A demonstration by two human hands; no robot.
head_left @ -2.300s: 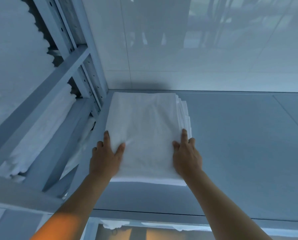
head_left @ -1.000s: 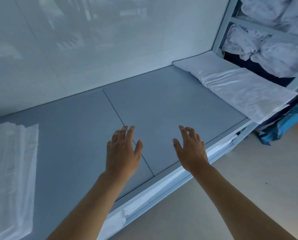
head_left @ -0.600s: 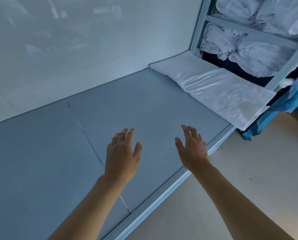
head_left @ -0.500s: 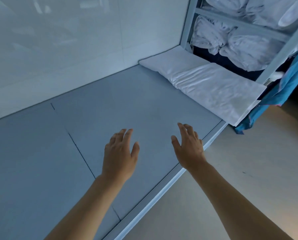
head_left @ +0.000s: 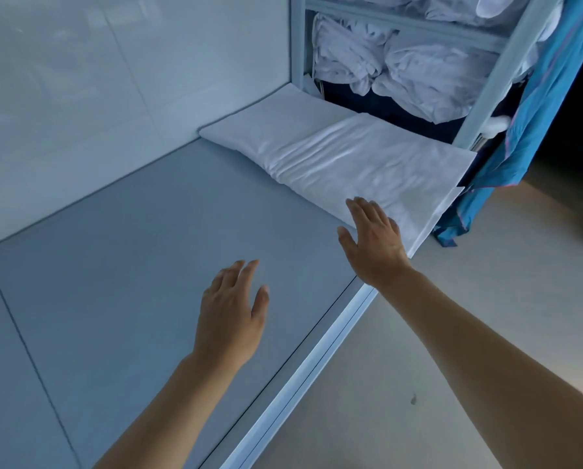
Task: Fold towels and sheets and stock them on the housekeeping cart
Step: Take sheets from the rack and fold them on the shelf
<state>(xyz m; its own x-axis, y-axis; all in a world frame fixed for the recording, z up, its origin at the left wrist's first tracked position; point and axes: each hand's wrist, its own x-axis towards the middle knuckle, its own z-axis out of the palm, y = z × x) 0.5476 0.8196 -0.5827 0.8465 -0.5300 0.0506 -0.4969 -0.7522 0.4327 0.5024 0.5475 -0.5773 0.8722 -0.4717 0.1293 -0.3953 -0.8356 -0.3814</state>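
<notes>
I see L hand (head_left: 230,319) flat, fingers straight, empty, over bare grey table (head_left: 124,265). R hand (head_left: 373,242) spread, empty, at near edge of folded white sheet (head_left: 337,157), far right.

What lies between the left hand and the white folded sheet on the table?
In the head view, only bare grey tabletop separates the left hand from the folded sheet; the right hand reaches its near edge.

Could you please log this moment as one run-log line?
left hand: open, over table | right hand: open, at near edge of white linen | nothing held
</notes>
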